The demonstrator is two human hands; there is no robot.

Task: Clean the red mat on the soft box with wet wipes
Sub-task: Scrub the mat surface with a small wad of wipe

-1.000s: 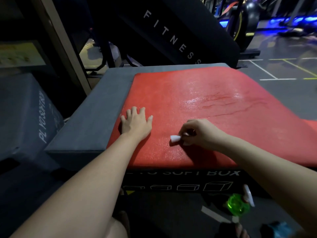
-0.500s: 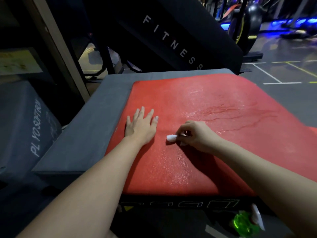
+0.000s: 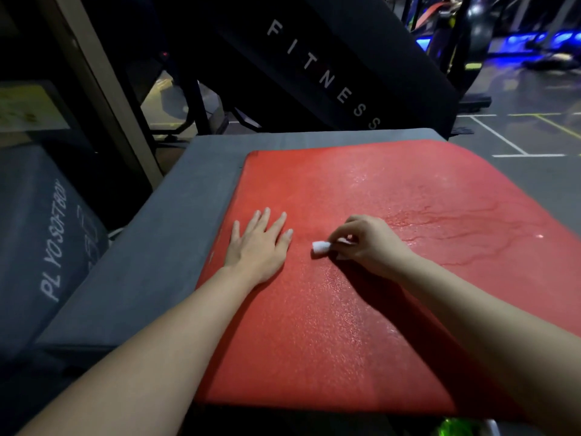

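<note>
The red mat (image 3: 361,190) lies on the grey soft box (image 3: 176,221) and glistens with wet streaks toward the right. My left hand (image 3: 257,243) rests flat on the mat near its left edge, fingers straight and spread. My right hand (image 3: 367,243) sits just right of it, fingers curled, pinching a small bunched white wet wipe (image 3: 320,247) against the mat. Only the tip of the wipe shows past my fingertips.
A second grey soft box (image 3: 47,240) with white lettering stands lower at the left. A dark slanted panel reading FITNESS (image 3: 323,73) rises behind the box. A green spray bottle (image 3: 456,428) peeks out below the mat's front edge. Gym floor with painted lines lies at the right.
The view has tilted and moved closer over the mat, so the box front is hidden. Both hands have shifted slightly farther onto the mat; the right hand still wipes with the tissue.
</note>
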